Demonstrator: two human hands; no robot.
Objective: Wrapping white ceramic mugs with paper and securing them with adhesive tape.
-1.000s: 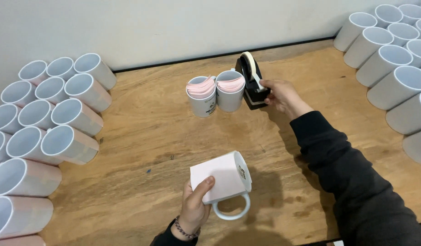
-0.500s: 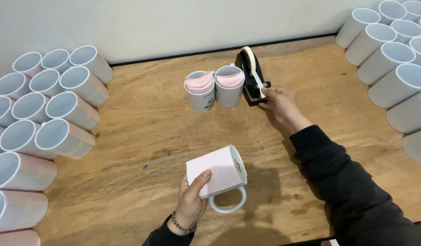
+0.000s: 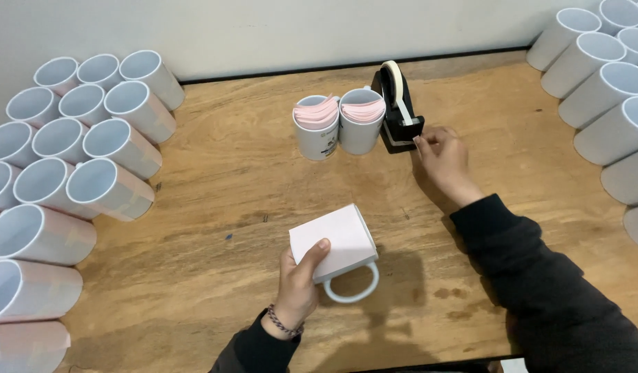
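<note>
Across the wooden tabletop (image 3: 215, 173), between the banks of white mugs lying on their sides (image 3: 91, 179), the right hand (image 3: 440, 159) has slid from behind the black tape dispenser (image 3: 398, 114) to its front edge, so a strip looks about to be drawn; its fingertips now pinch the tape end there. The left hand (image 3: 298, 283) stays clenched round the paper-wrapped mug (image 3: 336, 245), held low over the near edge, thumb pressing the pale sheet flat.
</note>
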